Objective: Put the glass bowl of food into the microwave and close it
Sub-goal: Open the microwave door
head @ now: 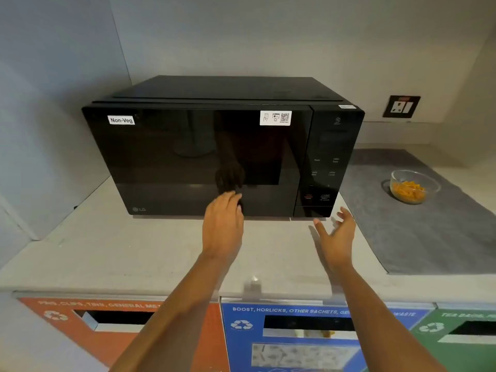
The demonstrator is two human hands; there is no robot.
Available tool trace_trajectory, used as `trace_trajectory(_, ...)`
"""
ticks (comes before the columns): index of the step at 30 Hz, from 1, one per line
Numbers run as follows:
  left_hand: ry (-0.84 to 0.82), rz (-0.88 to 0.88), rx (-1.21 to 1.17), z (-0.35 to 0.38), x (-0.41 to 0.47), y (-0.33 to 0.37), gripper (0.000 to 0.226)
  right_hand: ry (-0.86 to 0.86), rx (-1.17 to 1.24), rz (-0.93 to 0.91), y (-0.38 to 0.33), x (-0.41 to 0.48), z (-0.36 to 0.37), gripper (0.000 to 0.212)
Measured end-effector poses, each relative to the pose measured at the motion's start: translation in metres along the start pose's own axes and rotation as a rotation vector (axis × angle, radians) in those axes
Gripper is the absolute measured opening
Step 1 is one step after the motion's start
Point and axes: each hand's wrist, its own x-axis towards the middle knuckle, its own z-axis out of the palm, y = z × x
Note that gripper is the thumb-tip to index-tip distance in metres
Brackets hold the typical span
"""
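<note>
A black microwave (209, 146) stands on the pale counter with its glossy door closed; a "Non-Veg" label sits at the door's top left. To its right, a clear glass bowl (413, 185) of orange food rests on a grey mat (429, 237). My left hand (222, 226) reaches to the lower middle of the door, fingertips at or touching the glass, holding nothing. My right hand (336, 234) hovers with spread fingers in front of the microwave's lower right corner, below the control panel, empty and well left of the bowl.
The counter (120, 251) runs along the front, with walls at the left and behind. A wall socket (401, 106) sits at the back right. Below the counter edge are orange (80, 323), blue (295, 331) and green (461, 331) waste-bin slots.
</note>
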Motion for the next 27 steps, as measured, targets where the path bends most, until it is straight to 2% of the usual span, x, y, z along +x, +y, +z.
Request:
trace_trajectory(4, 0.373, 0.245, -0.008, -0.026, 0.031, 0.018, 0.035, -0.066, 0.002, 0.040, -0.002, 0.013, 0.000, 0.079)
trace_trajectory(8, 0.536, 0.365, 0.050, -0.042, 0.058, 0.028, 0.042, -0.146, -0.033, 0.014, -0.002, 0.022, 0.004, 0.081)
trace_trajectory(13, 0.585, 0.415, 0.122, -0.062, 0.092, 0.045, 0.044, -0.182, -0.053, 0.018, -0.005, 0.031, 0.007, 0.083)
trace_trajectory(17, 0.612, 0.438, 0.135, -0.067, 0.113, 0.052, 0.039, -0.185, -0.040, -0.010, -0.011, 0.034, 0.006, 0.075)
trace_trajectory(27, 0.703, 0.398, 0.097, -0.052, 0.123, 0.055, 0.037, -0.178, -0.091, -0.006, -0.015, 0.041, 0.004, 0.069)
